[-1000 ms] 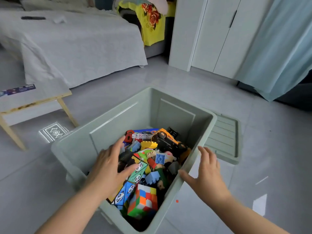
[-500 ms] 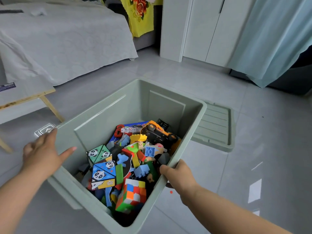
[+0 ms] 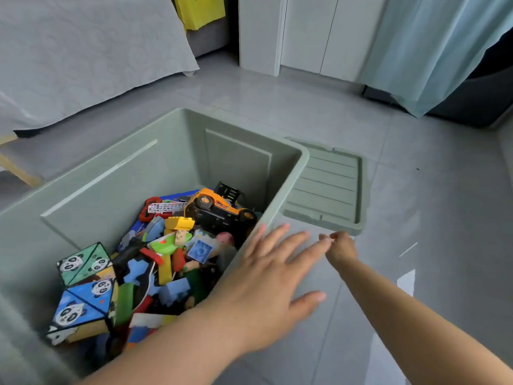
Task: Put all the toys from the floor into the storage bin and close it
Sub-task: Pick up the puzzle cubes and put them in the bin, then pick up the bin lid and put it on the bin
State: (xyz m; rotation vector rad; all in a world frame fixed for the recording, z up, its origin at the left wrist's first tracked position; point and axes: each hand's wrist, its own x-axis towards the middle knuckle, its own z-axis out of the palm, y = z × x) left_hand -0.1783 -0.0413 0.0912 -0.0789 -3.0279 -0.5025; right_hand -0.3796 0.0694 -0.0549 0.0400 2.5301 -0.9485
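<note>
Storage bin (image 3: 286,173) at 9 o'clock, lidless, full of toys (image 3: 177,245). Left hand (image 3: 266,284), earlier outside bin's left wall, now crosses over right rim, fingers spread, empty. Right hand (image 3: 340,250) off rim, fingers pinched loosely, reaching toward lid (image 3: 324,187) on grey tiled floor (image 3: 416,245) at 2 o'clock. Bed (image 3: 83,51) at 11, wardrobe (image 3: 305,31) at 12, curtain (image 3: 430,51) at 1.

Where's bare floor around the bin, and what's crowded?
Free: grey floor right of the lid, out to the curtain; floor between the bed cover and the bin. Crowded: the bin's inside, packed with toys; the strip beside its right wall, where the left hand and right hand reach toward the lid.
</note>
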